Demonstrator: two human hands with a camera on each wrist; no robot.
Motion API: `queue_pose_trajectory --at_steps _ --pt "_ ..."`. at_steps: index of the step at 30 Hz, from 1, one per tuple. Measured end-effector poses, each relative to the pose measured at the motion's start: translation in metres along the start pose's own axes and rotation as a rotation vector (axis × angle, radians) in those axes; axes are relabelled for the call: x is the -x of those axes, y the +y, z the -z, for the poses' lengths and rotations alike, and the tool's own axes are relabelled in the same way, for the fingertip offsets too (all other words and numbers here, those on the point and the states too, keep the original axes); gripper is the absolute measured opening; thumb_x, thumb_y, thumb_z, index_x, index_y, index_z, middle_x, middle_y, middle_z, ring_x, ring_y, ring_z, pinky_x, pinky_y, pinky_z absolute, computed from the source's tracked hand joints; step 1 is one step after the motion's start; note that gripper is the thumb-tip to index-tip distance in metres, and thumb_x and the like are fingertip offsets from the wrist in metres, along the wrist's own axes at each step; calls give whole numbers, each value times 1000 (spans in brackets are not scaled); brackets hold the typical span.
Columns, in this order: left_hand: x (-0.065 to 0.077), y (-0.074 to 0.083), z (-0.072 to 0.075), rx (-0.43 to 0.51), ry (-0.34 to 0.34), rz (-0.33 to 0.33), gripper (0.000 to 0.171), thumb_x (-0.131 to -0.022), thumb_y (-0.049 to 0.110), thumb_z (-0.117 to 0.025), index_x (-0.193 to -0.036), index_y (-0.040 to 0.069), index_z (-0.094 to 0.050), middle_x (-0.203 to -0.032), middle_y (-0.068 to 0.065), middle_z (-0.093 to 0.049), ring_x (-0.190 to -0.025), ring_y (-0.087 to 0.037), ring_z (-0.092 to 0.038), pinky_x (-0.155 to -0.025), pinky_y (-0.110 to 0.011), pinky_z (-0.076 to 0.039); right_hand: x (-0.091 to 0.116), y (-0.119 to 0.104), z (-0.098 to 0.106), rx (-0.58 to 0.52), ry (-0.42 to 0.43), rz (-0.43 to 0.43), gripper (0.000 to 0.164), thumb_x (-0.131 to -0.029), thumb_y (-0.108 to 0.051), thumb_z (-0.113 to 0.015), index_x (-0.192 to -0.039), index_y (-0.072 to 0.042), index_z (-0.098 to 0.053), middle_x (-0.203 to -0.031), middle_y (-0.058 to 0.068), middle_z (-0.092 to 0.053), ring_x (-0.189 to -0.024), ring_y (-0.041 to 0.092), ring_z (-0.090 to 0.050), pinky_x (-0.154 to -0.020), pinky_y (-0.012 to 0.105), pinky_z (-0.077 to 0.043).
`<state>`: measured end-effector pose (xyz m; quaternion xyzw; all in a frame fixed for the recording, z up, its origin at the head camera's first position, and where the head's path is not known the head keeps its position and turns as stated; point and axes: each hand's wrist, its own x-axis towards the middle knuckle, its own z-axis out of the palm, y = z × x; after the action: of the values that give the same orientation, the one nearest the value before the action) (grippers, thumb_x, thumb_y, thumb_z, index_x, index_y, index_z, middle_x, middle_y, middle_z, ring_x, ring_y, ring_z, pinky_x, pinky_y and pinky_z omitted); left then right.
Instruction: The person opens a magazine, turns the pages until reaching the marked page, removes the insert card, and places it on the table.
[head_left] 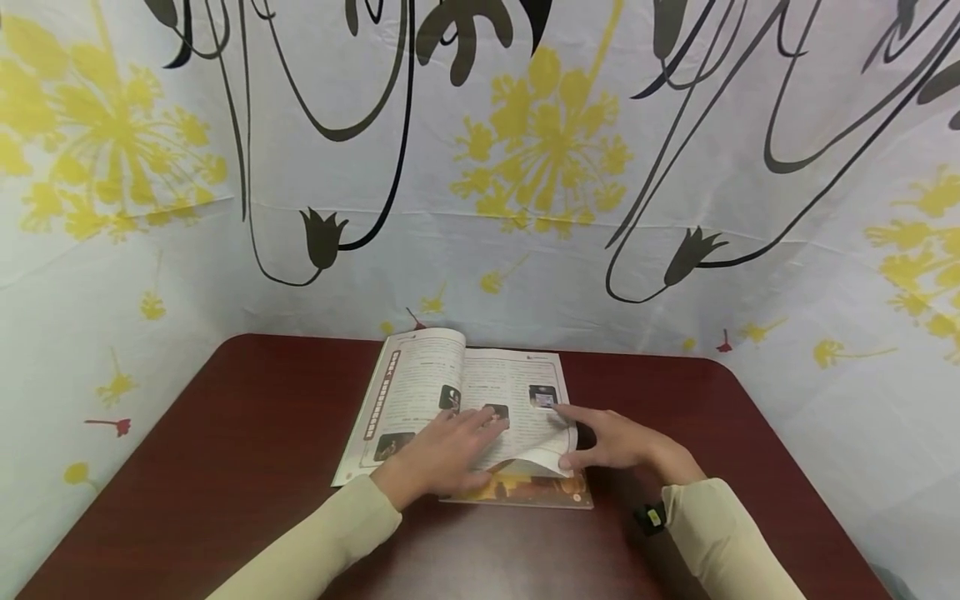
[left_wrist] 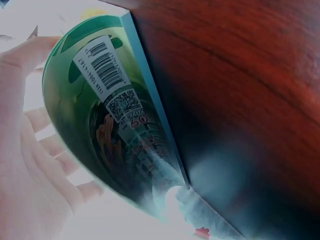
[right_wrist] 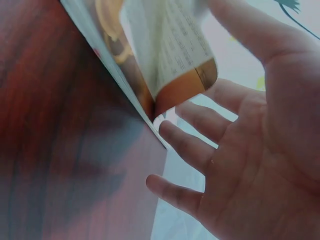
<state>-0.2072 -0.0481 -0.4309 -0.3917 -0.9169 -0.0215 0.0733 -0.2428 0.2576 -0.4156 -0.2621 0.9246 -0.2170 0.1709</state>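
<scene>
An open magazine (head_left: 423, 367) lies on the table, its printed pages facing up. My left hand (head_left: 450, 450) rests across its middle, fingers extended over the right-hand page. In the left wrist view, the left hand (left_wrist: 35, 150) is beside the bowed green back cover (left_wrist: 75, 110), which carries a barcode. My right hand (head_left: 618, 440) is at the magazine's right edge, its thumb and index finger on a page (head_left: 543, 446) whose lower part curls up. Under it shows an orange picture page (head_left: 525, 490). The right wrist view shows the right hand (right_wrist: 240, 135) with its other fingers spread below the lifted page corner (right_wrist: 190, 85).
The dark red wooden table (head_left: 225, 467) extends around the magazine. Behind it hangs a white cloth (head_left: 420, 275) with yellow flowers and dark vines. A dark band with a yellow-green patch (head_left: 651, 517) sits at the right wrist.
</scene>
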Motion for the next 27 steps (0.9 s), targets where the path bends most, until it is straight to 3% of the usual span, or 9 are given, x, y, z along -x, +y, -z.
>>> queue_pose_trajectory --at_steps 8,12,15,18,21,27 --pt "1 -2 2 37 -4 19 91 -87 46 -71 -158 16 -24 -156 -13 -38 -136 -30 -47 -102 -52 -44 4 5 7 -51 42 -42 84 -90 -53 -67 -154 -8 -36 -152 20 -42 -137 40 -41 -103 62 -39" --pt "2 -3 0 26 80 -30 105 -84 46 -75 -162 21 -9 -162 -14 -25 -139 -28 -43 -103 -52 -45 8 10 11 -69 59 -50 79 -95 -51 -59 -154 -5 -35 -152 20 -42 -138 40 -41 -104 61 -38" --pt "1 -4 -2 -23 158 -102 107 -83 46 -78 -162 27 -8 -166 -11 -13 -145 -25 -34 -106 -51 -41 10 15 14 -83 71 -69 75 -97 -50 -56 -153 -4 -36 -153 19 -41 -139 40 -40 -105 62 -37" --pt "-1 -5 -4 -111 230 -171 93 -88 42 -74 -160 30 -18 -167 -6 -8 -150 -25 -22 -113 -54 -31 12 20 16 -70 72 -89 77 -97 -51 -56 -153 -3 -36 -153 20 -40 -139 42 -39 -104 63 -37" --pt "-2 -4 -4 -213 287 -198 70 -95 37 -63 -157 31 -30 -167 -1 -13 -152 -26 -15 -115 -62 -20 13 23 14 -43 61 -94 80 -94 -53 -60 -153 -2 -36 -152 23 -40 -138 44 -39 -103 64 -38" --pt "-1 -4 -2 -320 286 -175 55 -98 31 -54 -152 31 -43 -163 0 -26 -151 -27 -17 -111 -71 -14 10 21 4 -12 46 -40 86 -88 -51 -70 -152 -3 -38 -151 22 -42 -137 42 -41 -103 61 -40"
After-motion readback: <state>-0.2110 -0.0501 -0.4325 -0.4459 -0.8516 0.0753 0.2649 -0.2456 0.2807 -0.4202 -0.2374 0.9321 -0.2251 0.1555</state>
